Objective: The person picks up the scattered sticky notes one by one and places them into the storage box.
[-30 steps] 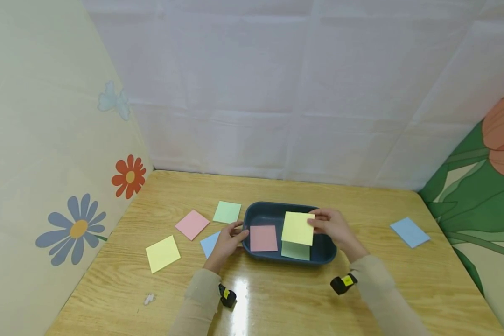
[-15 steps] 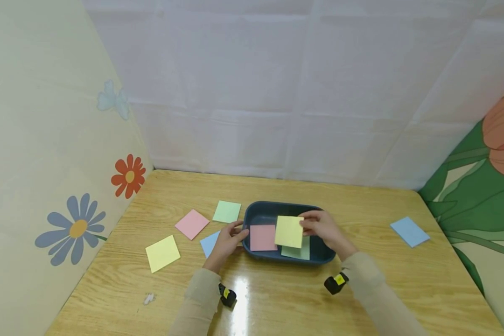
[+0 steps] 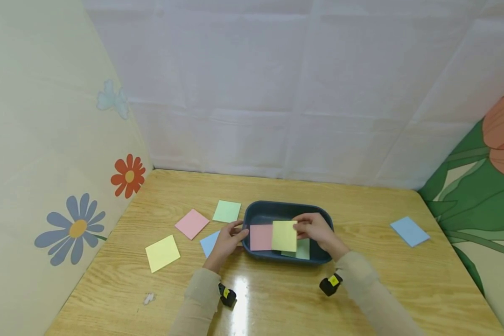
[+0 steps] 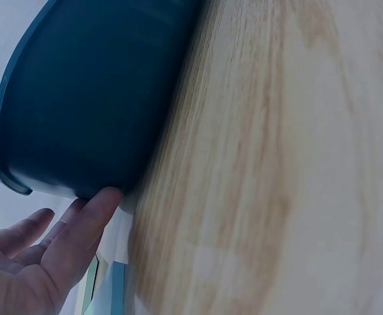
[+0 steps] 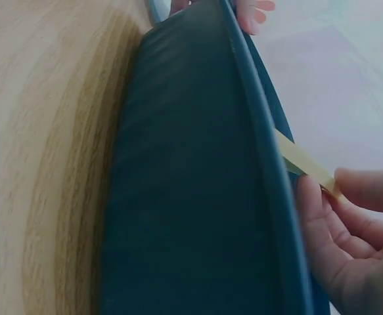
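Note:
A dark blue tray (image 3: 263, 213) stands on the wooden table. My left hand (image 3: 226, 241) holds its left end, thumb over the rim; in the left wrist view the fingers (image 4: 89, 226) touch the outside wall. My right hand (image 3: 319, 232) pinches a yellow sticky note pad (image 3: 284, 236) by its right edge, inside the tray's outline. In the right wrist view this pad (image 5: 303, 161) slants down behind the rim. A pink sticky note pad (image 3: 260, 238) lies in the tray at left. A green one (image 3: 304, 249) lies there too, partly covered by the yellow pad.
Left of the tray lie a green pad (image 3: 227, 211), a pink pad (image 3: 192, 224), a yellow pad (image 3: 163, 254) and a blue pad (image 3: 209, 242) partly behind my left hand. Another blue pad (image 3: 409, 232) lies far right. A small white mark (image 3: 149, 298) shows on the table.
My right hand has moved left and slightly down with the yellow sticky note pad, which now overlaps the pink pad's right edge in view. The left hand stays on the tray.

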`<state>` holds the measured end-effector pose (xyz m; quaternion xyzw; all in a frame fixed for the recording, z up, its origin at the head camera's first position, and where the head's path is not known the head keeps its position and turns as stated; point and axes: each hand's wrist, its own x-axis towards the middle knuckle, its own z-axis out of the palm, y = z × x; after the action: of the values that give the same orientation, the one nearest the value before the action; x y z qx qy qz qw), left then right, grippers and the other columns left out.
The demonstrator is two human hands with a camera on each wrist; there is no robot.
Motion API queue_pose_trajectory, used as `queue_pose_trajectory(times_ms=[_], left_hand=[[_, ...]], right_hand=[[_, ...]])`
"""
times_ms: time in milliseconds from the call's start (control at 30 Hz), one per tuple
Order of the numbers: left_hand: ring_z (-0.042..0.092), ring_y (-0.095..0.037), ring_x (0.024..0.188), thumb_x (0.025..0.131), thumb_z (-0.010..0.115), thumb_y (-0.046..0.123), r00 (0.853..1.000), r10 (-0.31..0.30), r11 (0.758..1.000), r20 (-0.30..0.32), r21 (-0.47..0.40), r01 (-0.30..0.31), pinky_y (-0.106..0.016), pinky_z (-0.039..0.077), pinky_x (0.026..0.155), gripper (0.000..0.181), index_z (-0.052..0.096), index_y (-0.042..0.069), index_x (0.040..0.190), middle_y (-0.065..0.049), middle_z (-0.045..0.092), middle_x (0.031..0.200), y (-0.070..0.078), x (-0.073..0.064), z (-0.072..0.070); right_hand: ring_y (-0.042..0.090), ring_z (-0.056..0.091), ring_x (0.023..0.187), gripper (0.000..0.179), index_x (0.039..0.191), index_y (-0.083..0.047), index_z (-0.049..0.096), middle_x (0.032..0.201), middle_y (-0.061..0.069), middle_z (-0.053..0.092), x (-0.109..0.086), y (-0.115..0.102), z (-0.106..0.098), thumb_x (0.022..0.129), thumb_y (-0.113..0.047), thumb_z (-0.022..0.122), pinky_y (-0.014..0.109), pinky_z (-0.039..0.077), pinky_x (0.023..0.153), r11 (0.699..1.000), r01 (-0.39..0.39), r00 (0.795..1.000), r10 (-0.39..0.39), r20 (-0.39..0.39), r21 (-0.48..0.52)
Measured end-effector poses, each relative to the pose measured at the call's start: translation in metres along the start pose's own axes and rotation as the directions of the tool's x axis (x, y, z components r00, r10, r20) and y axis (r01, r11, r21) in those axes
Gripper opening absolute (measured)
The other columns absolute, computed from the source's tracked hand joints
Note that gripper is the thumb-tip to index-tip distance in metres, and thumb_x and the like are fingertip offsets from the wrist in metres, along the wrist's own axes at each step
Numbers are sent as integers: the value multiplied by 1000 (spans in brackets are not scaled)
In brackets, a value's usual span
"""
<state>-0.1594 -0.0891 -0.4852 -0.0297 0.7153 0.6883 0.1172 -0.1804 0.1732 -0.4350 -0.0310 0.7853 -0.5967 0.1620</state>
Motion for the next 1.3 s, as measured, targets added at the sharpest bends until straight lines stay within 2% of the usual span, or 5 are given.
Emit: queue_pose_trajectory(times_ms=[333, 700, 900, 1067, 1300], left_hand=[[56, -28, 94, 90, 59, 16, 1000, -10, 1000, -3, -3, 10, -39, 55, 68, 50, 41, -4, 132, -23, 53, 112, 2, -1, -1], [56, -28, 94, 90, 59, 16, 1000, -10, 1000, 7, -13, 10, -39, 55, 69, 50, 40, -3, 133, -23, 53, 111, 2, -1, 0], [57, -26, 92, 90, 59, 16, 1000, -10, 1000, 4, -14, 10, -39, 55, 68, 50, 41, -3, 132, -22, 54, 111, 1, 0, 0], [57, -26, 92, 90, 58, 16, 1000, -9, 1000, 2, -12, 9, -38, 55, 68, 49, 41, -2, 132, -22, 54, 110, 2, 0, 0], [56, -30, 95, 90, 58, 16, 1000, 5, 1000, 7, -3, -5, -40, 55, 68, 50, 39, -4, 133, -24, 53, 112, 1, -1, 0]], right_hand=[[18, 59, 63, 29, 110, 15, 54, 81, 14, 61, -1, 0, 5, 87, -2, 58, 43, 54, 66, 999, -4, 1000, 3, -17, -51], [18, 58, 62, 21, 102, 10, 62, 78, 13, 62, 1, 5, 4, 86, -3, 59, 36, 55, 61, 986, 15, 991, -36, -126, -166], [29, 62, 73, 23, 104, 11, 61, 86, 19, 65, -1, 3, 1, 86, -3, 59, 38, 54, 65, 972, 30, 985, -68, -157, -234], [34, 61, 77, 23, 104, 12, 61, 87, 19, 65, -4, 2, -3, 86, -3, 60, 38, 54, 65, 978, 23, 985, -58, -163, -208], [27, 61, 74, 26, 107, 14, 58, 90, 24, 63, -9, 0, -8, 87, -3, 59, 38, 54, 66, 987, 20, 985, -46, -163, -159]])
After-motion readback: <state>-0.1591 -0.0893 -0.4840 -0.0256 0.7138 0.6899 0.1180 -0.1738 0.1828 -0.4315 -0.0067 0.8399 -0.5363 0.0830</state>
